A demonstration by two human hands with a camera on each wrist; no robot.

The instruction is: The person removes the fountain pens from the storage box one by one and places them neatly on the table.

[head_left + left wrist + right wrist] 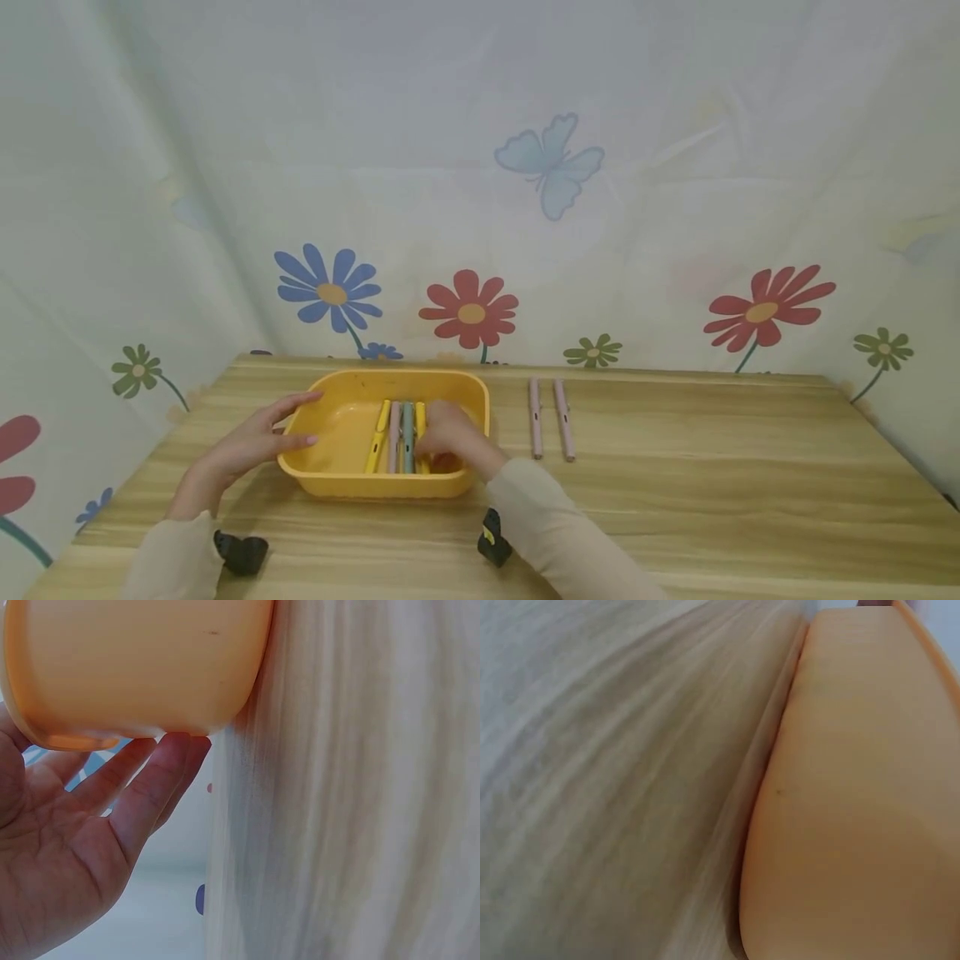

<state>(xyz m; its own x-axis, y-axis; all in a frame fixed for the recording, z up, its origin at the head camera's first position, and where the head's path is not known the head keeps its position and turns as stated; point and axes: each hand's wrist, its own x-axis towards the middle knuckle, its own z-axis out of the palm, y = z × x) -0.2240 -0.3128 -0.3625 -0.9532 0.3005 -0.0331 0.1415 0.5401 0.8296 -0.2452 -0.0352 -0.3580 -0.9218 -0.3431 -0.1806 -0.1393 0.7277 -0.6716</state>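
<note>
A yellow plastic basket (382, 486) stands on the table, with several pens lying side by side inside. From left they are a yellow pen (378, 437), a pink pen (394, 437), a teal pen (408, 437) and another yellow pen (421, 412). My left hand (251, 442) holds the basket's left end, thumb over the rim; its fingertips (174, 746) touch the outer wall in the left wrist view. Inside the basket's right part, my right hand (448, 429) has curled fingers on the right-hand yellow pen, covering its lower part. The right wrist view shows only the basket's outer wall (855, 787).
Two pink pens, a left one (536, 421) and a right one (565, 421), lie apart on the wood-grain table (712, 483), right of the basket. A flower-printed cloth (637, 250) hangs behind the table. Black wrist devices (242, 553) sit beside both sleeves.
</note>
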